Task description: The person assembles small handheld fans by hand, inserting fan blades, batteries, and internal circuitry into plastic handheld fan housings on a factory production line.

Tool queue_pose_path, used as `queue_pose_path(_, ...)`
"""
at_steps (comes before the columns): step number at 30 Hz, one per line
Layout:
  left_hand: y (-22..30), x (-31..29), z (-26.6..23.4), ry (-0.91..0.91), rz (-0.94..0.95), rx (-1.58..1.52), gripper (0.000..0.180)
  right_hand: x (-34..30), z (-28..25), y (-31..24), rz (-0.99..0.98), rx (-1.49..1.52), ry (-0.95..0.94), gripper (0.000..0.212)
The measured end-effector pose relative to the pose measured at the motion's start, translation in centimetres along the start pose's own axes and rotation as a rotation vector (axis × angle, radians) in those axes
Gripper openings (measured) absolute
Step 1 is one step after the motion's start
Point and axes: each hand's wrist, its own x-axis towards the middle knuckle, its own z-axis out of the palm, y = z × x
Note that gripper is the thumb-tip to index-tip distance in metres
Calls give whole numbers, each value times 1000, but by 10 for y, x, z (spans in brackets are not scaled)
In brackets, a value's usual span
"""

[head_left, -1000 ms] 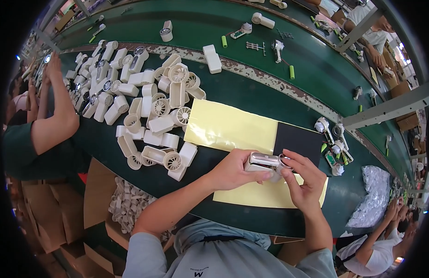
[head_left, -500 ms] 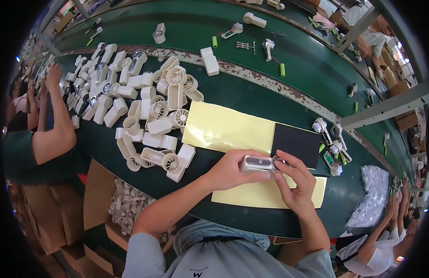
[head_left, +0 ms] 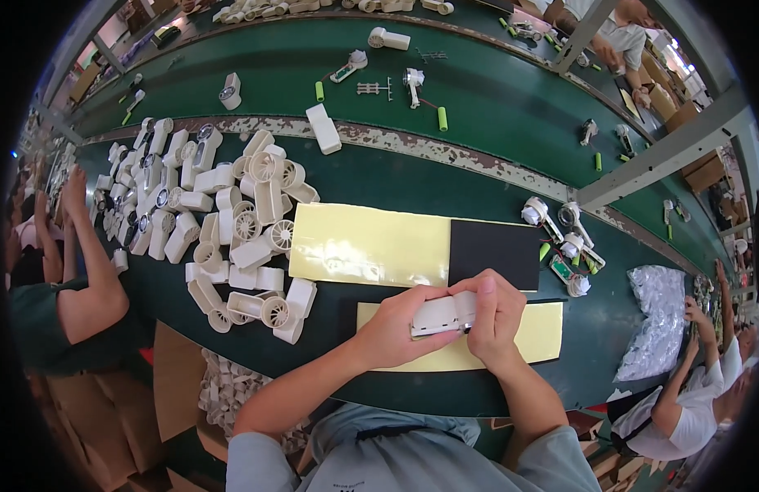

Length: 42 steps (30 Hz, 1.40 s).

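A white handheld-fan body [head_left: 433,316] is held between my two hands, over the near yellow sheet [head_left: 545,330]. My left hand [head_left: 389,330] grips its handle end, thumb along the near side. My right hand [head_left: 496,321] closes around the round end, its fingers covering most of that part. A plain white long side with small dark slots faces up. Just beyond my hands lies a longer yellow sheet [head_left: 367,246] with a black pad [head_left: 494,256] at its right end.
Many white fan housings [head_left: 264,201] are heaped at left. Wired fan assemblies [head_left: 572,244] lie right of the pad, near a clear plastic bag [head_left: 654,324]. Beyond a worn ledge, a green belt [head_left: 510,115] carries scattered parts. A grey metal post [head_left: 642,168] slants across. Co-workers sit on both sides.
The fan body has been turned over, so its dark panel no longer shows. My right hand has moved from fingertips at the round end to wrapping over it. The whole view has shifted.
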Motion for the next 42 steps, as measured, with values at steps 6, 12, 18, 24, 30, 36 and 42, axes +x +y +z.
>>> queue_pose_path(6, 1, -3, 2, 1, 3, 82, 55, 0, 6, 0, -87, -17, 56, 45)
queue_pose_path(12, 3, 1, -5, -6, 35, 93, 52, 4, 4, 0, -25, 6, 13, 47)
queue_pose_path(18, -7, 6, -23, -169, -460, -693, 28, 1, -3, 0, -236, -64, 63, 38)
queue_pose_path(24, -10, 6, -16, -263, -711, -966, 52, -11, 6, 2, -587, -196, -50, 23)
queue_pose_path(30, 10, -4, 0, -51, 138, 125, 44, -6, -2, 4, -347, -37, 159, 30)
queue_pose_path(36, -7, -5, 1, 8, 339, 165, 59, -6, 5, 2, -378, -8, 191, 33)
queue_pose_path(42, -3, -2, -4, -2, 414, 160, 57, -7, 4, -2, -386, 83, 154, 34)
